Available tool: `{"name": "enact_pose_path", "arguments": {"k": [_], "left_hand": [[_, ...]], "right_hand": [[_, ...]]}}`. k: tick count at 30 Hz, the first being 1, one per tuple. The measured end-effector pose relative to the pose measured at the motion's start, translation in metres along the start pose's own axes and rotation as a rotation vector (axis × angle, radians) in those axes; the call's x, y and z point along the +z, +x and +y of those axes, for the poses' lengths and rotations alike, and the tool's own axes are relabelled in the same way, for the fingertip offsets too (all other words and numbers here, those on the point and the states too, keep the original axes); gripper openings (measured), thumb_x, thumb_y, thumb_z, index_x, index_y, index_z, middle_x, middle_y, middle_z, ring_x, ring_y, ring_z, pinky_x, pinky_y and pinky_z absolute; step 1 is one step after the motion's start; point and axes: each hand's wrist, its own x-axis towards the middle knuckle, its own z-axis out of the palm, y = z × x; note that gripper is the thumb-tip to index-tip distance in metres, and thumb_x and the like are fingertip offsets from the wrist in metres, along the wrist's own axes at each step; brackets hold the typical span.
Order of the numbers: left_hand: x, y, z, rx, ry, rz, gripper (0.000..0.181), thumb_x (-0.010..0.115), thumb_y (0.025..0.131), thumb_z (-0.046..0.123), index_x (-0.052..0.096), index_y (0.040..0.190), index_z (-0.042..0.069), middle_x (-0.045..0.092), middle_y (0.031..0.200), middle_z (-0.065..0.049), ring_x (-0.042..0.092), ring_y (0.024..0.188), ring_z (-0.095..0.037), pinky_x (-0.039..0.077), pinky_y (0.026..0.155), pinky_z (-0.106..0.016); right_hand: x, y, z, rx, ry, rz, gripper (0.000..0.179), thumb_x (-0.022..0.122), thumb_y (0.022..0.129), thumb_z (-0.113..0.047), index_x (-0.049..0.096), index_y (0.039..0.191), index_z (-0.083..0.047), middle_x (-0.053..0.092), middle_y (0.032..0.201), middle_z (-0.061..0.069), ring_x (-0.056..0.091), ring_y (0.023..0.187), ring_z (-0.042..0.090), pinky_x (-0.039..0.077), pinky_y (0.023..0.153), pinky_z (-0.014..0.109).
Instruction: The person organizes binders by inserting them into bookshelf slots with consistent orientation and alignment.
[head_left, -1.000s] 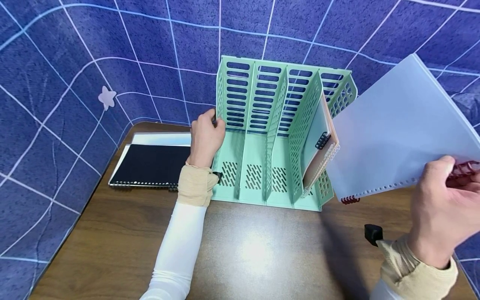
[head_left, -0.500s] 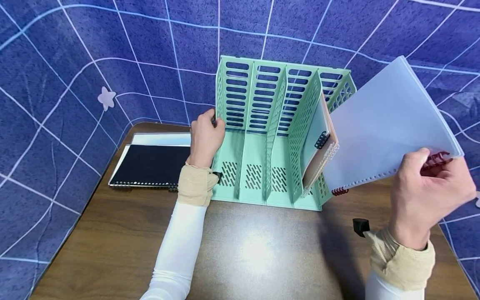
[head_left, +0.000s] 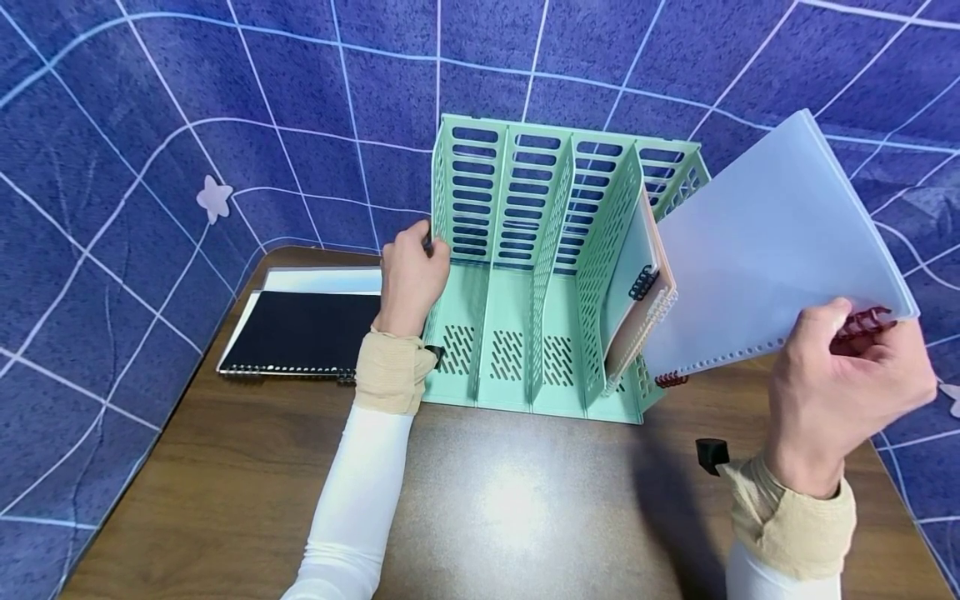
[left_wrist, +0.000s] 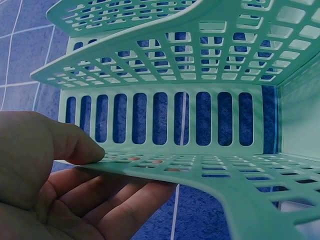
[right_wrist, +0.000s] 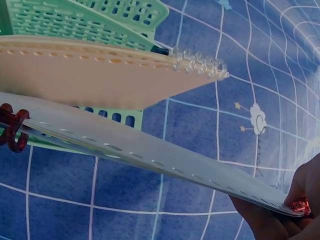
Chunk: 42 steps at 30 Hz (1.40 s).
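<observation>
A mint-green file organizer [head_left: 510, 392] with several slots stands against the blue cloth. My left hand [head_left: 411, 279] grips its left side panel; in the left wrist view the thumb lies on the inner face, the fingers on the outer. On the right, my right hand [head_left: 847, 392] pinches a notebook [head_left: 772, 250] with a translucent cover and dark red ring binding by its bound edge. The notebook is tilted, its lower corner beside the organizer's rightmost slot. Two spiral notebooks, one pale blue [head_left: 628, 279] and one peach [head_left: 643, 321], stand in that slot.
A black-covered spiral notebook [head_left: 307, 329] lies on the wooden table [head_left: 247, 467] at the left, over paler ones. Blue grid-patterned cloth [head_left: 315, 100] hangs behind and at the sides. A black piece [head_left: 711, 456] sticks out from the right wrist's band.
My right hand has moved left with the red-bound notebook, bringing it closer to the organizer's right end. The left hand has stayed on the side panel.
</observation>
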Motion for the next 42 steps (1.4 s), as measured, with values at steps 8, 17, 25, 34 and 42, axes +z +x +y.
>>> {"name": "enact_pose_path", "arguments": {"k": [8, 17, 25, 34, 42], "left_hand": [[0.0, 0.0, -0.002, 0.005, 0.002, 0.0, 0.02, 0.05, 0.1, 0.014, 0.055, 0.081, 0.01, 0.044, 0.057, -0.003, 0.039, 0.044, -0.024, 0.033, 0.049, -0.037], [0.0, 0.0, 0.001, -0.002, 0.011, 0.0, 0.02, 0.049, 0.099, 0.014, 0.055, 0.081, 0.01, 0.044, 0.058, -0.003, 0.038, 0.046, -0.025, 0.033, 0.05, -0.037], [-0.002, 0.0, 0.003, -0.009, 0.01, 0.002, 0.019, 0.05, 0.1, 0.013, 0.059, 0.083, 0.01, 0.048, 0.059, -0.004, 0.042, 0.047, -0.025, 0.034, 0.05, -0.037], [-0.002, 0.0, 0.003, -0.011, 0.006, 0.006, 0.021, 0.05, 0.099, 0.014, 0.053, 0.078, 0.012, 0.042, 0.057, -0.003, 0.039, 0.046, -0.023, 0.032, 0.049, -0.037], [-0.001, 0.001, 0.002, -0.014, -0.002, 0.005, 0.022, 0.05, 0.099, 0.014, 0.051, 0.077, 0.012, 0.04, 0.057, -0.002, 0.038, 0.046, -0.022, 0.032, 0.05, -0.037]], "right_hand": [[0.007, -0.009, 0.003, 0.015, -0.007, -0.042, 0.022, 0.058, 0.089, -0.005, 0.06, 0.067, -0.004, 0.052, 0.066, -0.014, 0.044, 0.056, -0.001, 0.036, 0.058, 0.015], [0.02, -0.019, 0.011, 0.017, -0.009, -0.074, 0.017, 0.058, 0.089, -0.005, 0.066, 0.074, -0.006, 0.053, 0.069, -0.017, 0.044, 0.057, -0.002, 0.036, 0.059, 0.015], [0.029, -0.027, 0.02, 0.029, -0.077, -0.109, 0.018, 0.06, 0.09, -0.005, 0.066, 0.076, -0.015, 0.052, 0.07, -0.025, 0.045, 0.06, -0.005, 0.036, 0.061, 0.014], [0.034, -0.032, 0.035, -0.005, -0.119, -0.144, 0.015, 0.061, 0.089, -0.006, 0.062, 0.079, 0.005, 0.047, 0.069, -0.028, 0.043, 0.059, -0.005, 0.033, 0.06, 0.013], [0.036, -0.036, 0.039, -0.004, -0.142, -0.165, 0.016, 0.061, 0.089, -0.009, 0.063, 0.082, 0.005, 0.048, 0.069, -0.028, 0.045, 0.06, -0.006, 0.034, 0.061, 0.012]]}}
